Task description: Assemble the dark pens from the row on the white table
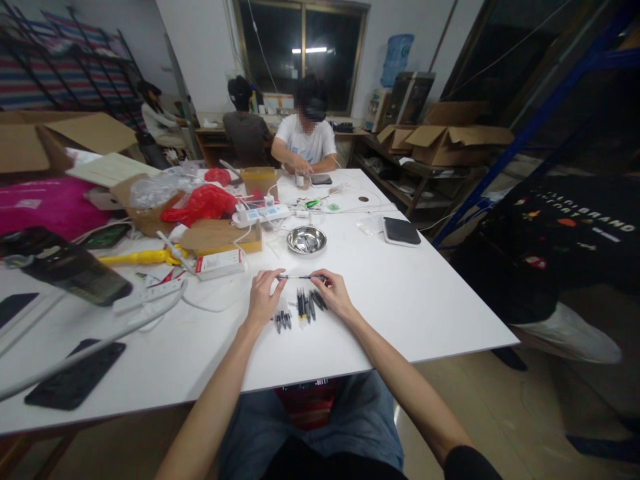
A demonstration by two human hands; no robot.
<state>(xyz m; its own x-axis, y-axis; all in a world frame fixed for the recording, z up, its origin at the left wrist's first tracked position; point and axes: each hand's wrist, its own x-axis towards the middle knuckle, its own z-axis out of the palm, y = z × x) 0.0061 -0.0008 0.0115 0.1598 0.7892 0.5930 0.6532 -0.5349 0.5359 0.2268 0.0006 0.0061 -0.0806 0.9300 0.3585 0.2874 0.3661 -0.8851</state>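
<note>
A cluttered workroom holds a white table (400,293), and near its front edge a thin dark pen (300,277) is held level just above the tabletop, pinched at one end by the left hand (263,298) and at the other by the right hand (334,293), fingertips pressed together on it. Just below it, between the hands, a small cluster of pen parts (300,308) lies on the table. Farther back sit a metal bowl (307,239), a white power strip (260,215) and a red plastic bag (203,203), with a seated person in a white shirt (306,141) at the far end.
</note>
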